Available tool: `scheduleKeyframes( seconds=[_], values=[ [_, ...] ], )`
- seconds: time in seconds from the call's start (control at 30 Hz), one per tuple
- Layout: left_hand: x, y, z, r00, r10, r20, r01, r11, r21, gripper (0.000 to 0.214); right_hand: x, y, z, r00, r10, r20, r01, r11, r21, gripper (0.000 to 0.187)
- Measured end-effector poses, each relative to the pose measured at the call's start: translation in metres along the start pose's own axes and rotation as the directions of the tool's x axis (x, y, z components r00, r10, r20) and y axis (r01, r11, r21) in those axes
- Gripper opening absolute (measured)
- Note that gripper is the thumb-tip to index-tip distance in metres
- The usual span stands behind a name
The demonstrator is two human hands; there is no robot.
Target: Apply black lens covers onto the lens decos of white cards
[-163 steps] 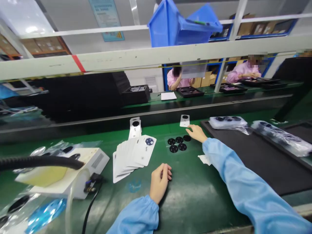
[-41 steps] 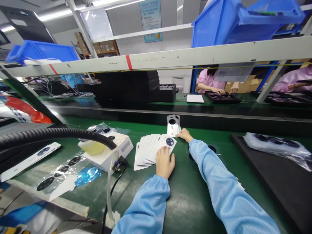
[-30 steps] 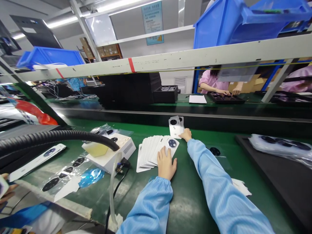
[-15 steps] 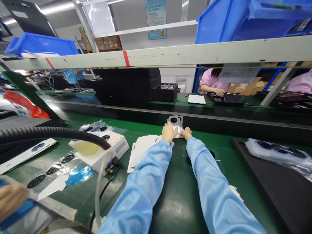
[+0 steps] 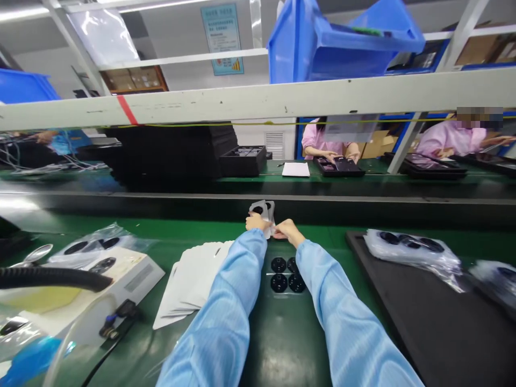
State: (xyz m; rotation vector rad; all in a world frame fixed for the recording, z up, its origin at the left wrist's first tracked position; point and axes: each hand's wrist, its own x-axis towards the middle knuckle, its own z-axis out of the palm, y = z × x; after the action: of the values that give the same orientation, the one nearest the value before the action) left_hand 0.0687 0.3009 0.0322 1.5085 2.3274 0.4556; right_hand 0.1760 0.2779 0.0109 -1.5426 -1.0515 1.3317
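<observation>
Both my arms in light blue sleeves reach forward over the green bench. My left hand (image 5: 256, 222) and my right hand (image 5: 287, 230) are closed on a small stack of white backing cards with round black holes (image 5: 265, 210) at the bench's far edge, one hand on each side. A fanned spread of white cards (image 5: 189, 277) lies left of my left forearm. Several round black lens pieces on a clear sheet (image 5: 285, 274) lie between my forearms.
A white box (image 5: 124, 271) with a black hose (image 5: 52, 278) and cable sits at left among clear bags of black parts. A black mat (image 5: 423, 317) at right bears bagged parts (image 5: 411, 248). Beyond the black conveyor rail (image 5: 363, 207), persons in pink work at trays.
My left hand left the fanned cards and joined my right hand at the small card stack at the far edge. The view swung right and lower, uncovering the black lens pieces.
</observation>
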Motion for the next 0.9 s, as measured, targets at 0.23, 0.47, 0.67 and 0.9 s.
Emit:
scheduleKeyframes(
  seconds=[0.23,0.47,0.67,0.9],
  values=[
    [-0.001,-0.009,-0.003,0.999,0.018,0.032,-0.018,1.000,-0.001,0.039,-0.025,-0.014,-0.053,0.999,0.049,-0.016,-0.047,0.994,0.097,0.031],
    [-0.016,-0.006,-0.023,0.996,0.088,-0.008,-0.088,0.996,0.006,0.041,-0.076,-0.016,-0.106,0.988,-0.033,-0.150,0.061,0.980,0.190,0.028],
    [-0.046,0.057,-0.005,0.976,0.217,-0.003,-0.217,0.976,0.002,0.041,-0.133,0.007,-0.135,0.927,-0.147,-0.346,0.219,0.959,0.179,0.026],
    [-0.106,0.131,0.058,0.900,0.434,0.030,-0.433,0.900,-0.046,0.039,-0.192,0.062,-0.137,0.874,-0.260,-0.410,0.298,0.954,0.030,0.021]
  ],
)
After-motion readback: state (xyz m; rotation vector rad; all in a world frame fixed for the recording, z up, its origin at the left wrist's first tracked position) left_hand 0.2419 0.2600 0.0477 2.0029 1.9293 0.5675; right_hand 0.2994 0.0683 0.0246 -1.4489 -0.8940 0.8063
